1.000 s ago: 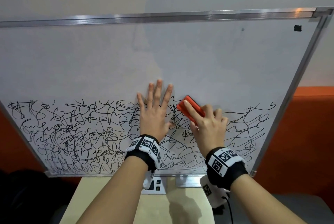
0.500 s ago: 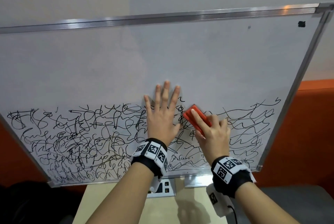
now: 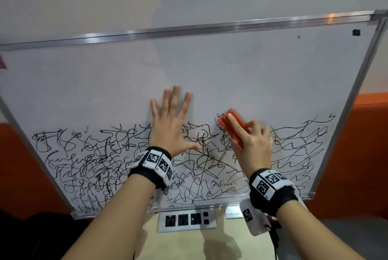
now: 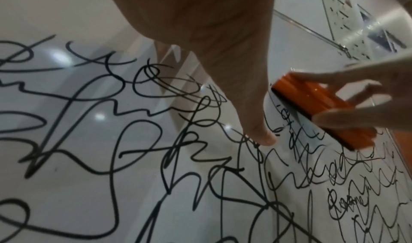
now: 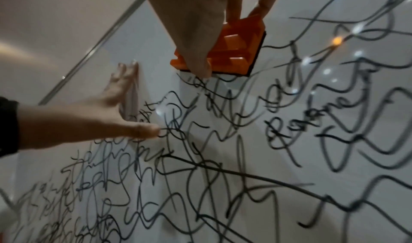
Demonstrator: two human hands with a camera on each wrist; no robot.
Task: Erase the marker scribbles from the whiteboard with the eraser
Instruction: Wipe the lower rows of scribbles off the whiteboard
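A metal-framed whiteboard (image 3: pixel 231 66) leans in front of me, bare on its upper half. Black marker scribbles (image 3: pixel 100 161) fill its lower half from side to side. My right hand (image 3: pixel 249 142) grips an orange eraser (image 3: pixel 231 123) and holds its dark pad flat on the board at the top edge of the scribbles. In the wrist views the eraser (image 4: pixel 321 112) (image 5: pixel 225 53) sits with fingers across its ribbed back and the thumb on its side. My left hand (image 3: pixel 170 121) lies flat on the board with fingers spread, just left of the eraser.
A beige table (image 3: pixel 184 245) stands below the board, with a metal socket panel (image 3: pixel 186 220) set into it. Orange walls (image 3: pixel 361 155) flank the board on both sides. A small black mark (image 3: pixel 356 32) sits near the board's top right corner.
The right hand has slid the eraser to the right, away from the left hand. A strip beside the eraser looks wiped. The left hand stays flat on the board. The head view has tilted.
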